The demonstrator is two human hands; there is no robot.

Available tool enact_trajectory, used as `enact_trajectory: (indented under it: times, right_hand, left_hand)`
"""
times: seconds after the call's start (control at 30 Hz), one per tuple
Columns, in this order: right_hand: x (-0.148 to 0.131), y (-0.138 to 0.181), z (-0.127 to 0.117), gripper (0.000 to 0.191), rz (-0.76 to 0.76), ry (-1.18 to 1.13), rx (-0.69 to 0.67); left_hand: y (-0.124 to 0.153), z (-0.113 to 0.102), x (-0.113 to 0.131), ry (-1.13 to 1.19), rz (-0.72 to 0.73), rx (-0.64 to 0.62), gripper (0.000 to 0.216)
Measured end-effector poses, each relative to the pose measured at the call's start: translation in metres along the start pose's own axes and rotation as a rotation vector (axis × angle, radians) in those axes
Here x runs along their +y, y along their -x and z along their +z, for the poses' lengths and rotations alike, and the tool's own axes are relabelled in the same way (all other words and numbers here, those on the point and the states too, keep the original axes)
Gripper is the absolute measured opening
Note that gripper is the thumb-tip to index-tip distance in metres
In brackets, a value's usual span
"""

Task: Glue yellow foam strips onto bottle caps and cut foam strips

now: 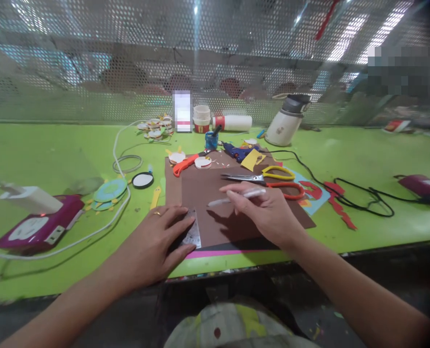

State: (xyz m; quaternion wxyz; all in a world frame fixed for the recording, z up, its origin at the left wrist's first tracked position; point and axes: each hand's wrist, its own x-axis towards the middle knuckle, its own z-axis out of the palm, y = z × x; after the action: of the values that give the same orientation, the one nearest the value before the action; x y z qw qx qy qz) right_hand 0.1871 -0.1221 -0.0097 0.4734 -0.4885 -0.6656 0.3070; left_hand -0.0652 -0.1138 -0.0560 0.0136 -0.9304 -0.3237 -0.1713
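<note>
My left hand (156, 241) lies with its fingers stretched over a clear, patterned plastic ruler (194, 234) and presses it onto brown paper (218, 229). Part of the ruler is hidden under the fingers. A pale pen (253, 194) is pinched in my right hand (271, 212), its tip pointing left over the brown paper; whether the tip touches is hard to tell. Just beyond that hand rest scissors (244, 178) with one yellow and one red-orange handle. An orange utility knife (185, 165) and a white paper disc (203, 163) lie near the paper's far edge.
A blue glue gun (240, 152) trails a black cord rightward. Purple power strips (69, 212) sit left and right, with a white cable crossing the green table (91, 270). Behind stand a phone (182, 111), paper cups (201, 119) and a tilted-looking bottle (283, 126). Red paper scraps (340, 203) lie right.
</note>
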Motion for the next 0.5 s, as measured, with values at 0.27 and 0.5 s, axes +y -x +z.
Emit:
enact_trajectory:
  times: [0.27,0.5]
  right_hand:
    - [0.008,0.002,0.016,0.017,-0.016,-0.007,0.095]
    - [0.008,0.002,0.022,0.012,-0.078,0.066,0.136]
  left_hand:
    - [0.001,-0.001,0.0,-0.011,0.004,-0.006,0.044]
    - [0.001,0.0,0.0,0.003,0.011,0.001,0.044]
